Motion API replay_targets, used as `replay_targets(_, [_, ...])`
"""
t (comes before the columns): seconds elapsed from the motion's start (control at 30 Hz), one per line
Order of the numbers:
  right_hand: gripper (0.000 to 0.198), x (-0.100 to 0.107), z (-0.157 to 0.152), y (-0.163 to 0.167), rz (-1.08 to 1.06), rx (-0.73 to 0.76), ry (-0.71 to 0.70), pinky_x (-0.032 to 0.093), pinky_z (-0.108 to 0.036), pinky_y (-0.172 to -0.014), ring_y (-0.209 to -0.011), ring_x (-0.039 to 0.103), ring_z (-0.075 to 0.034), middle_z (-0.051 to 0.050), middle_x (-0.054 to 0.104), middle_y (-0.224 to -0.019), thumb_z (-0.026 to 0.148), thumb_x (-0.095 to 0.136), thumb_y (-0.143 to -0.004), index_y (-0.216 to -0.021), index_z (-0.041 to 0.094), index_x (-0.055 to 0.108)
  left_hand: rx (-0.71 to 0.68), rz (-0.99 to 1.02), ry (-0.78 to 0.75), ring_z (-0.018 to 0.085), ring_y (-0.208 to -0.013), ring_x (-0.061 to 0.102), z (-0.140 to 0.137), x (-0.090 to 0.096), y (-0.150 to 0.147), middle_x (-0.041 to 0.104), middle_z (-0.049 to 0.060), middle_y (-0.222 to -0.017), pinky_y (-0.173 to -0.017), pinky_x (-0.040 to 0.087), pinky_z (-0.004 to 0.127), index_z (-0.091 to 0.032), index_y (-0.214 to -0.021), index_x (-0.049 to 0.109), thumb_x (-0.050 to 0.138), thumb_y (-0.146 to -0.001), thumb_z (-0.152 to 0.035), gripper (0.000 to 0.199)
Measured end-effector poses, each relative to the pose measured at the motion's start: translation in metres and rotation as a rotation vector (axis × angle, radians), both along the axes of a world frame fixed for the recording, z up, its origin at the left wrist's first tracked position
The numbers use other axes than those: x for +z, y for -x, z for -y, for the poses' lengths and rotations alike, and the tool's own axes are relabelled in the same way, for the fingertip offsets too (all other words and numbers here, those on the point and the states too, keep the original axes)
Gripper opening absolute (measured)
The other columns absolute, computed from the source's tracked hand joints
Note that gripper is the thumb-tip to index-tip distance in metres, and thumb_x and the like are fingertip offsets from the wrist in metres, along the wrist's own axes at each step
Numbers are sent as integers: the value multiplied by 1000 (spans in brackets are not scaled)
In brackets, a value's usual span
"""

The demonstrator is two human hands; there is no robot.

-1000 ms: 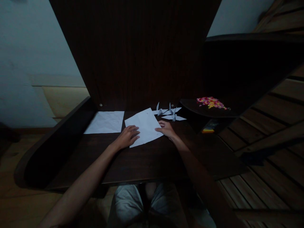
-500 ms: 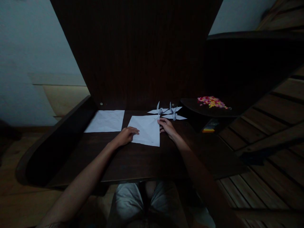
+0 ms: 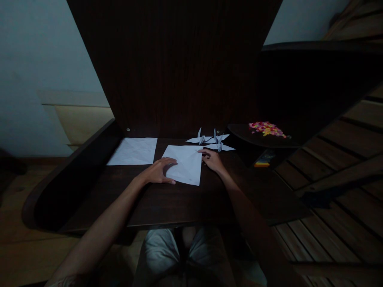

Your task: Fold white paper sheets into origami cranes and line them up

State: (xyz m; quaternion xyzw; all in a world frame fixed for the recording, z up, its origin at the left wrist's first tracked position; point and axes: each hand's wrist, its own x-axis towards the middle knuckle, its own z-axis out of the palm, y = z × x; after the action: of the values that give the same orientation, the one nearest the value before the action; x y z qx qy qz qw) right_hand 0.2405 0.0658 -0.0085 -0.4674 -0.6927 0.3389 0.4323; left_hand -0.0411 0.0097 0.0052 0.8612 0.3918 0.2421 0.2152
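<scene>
Beneath the curved shelf [image 3: 239,132], toward three o'clock, a small item [image 3: 262,163] showed yellow and orange bands, and its dark upper part was too dim for me to read. On the shelf, toward two o'clock, lay a loose heap of tiny pieces [image 3: 266,128] in pink, red and yellow. The desk [image 3: 179,211] was dark, faintly grained wood, and its back panel [image 3: 179,71] rose at twelve.

The white sheet [image 3: 184,165] lay on the desk between the two hands, roughly square and lightly creased, set a little askew. At its nine o'clock the left hand [image 3: 158,171] was spread and unclenched, thumb well away from the fingers, which rested over the paper's edge. The right hand [image 3: 212,160] was at two to three o'clock, fingers bent, a fingertip at the upper right corner; whether it pinched the paper I couldn't tell.

Toward one o'clock, just beyond that corner, stood folded paper birds [image 3: 220,148] with pointed wings and sharp upright tips. A second sheet [image 3: 133,151], wrinkled and white, lay flat toward ten.
</scene>
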Motion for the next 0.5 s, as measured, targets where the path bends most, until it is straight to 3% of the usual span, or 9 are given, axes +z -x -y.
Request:
replay_targets(0.13, [22,3,3,1,24,-68,-92,48,-24,-55,-56,57,-11,-4,69,-84,26,60,-69,-88,17,68,-20,13,-62,28,-121,48,1,2,0,55,11,-128,-105,33,44,-24,-125,53,80,-51,-49,83])
replay_targets(0.3, [22,0,4,7,-75,-184,-107,47,-24,-49,-52,56,-12,-3,66,-70,37,60,-73,-79,17,67,-32,34,-126,28,-118,50,1,3,0,57,11,-126,-103,36,44,-22,-122,55,78,-56,-49,75])
replay_targets(0.4, [26,-1,6,11,-114,-212,-112,46,-23,-47,-51,53,-12,-1,62,-62,42,61,-74,-77,17,66,46,74,-100,27,-111,55,1,3,-3,61,10,-118,-98,41,41,-20,-113,62,71,-67,-44,53])
replay_targets(0.5, [34,2,9,14,-180,-204,-125,44,-22,-46,-52,51,-11,1,60,-64,44,61,-74,-95,18,63,162,136,-7,25,-97,61,0,3,-4,68,8,-101,-90,46,37,-21,-94,69,57,-79,-38,25])
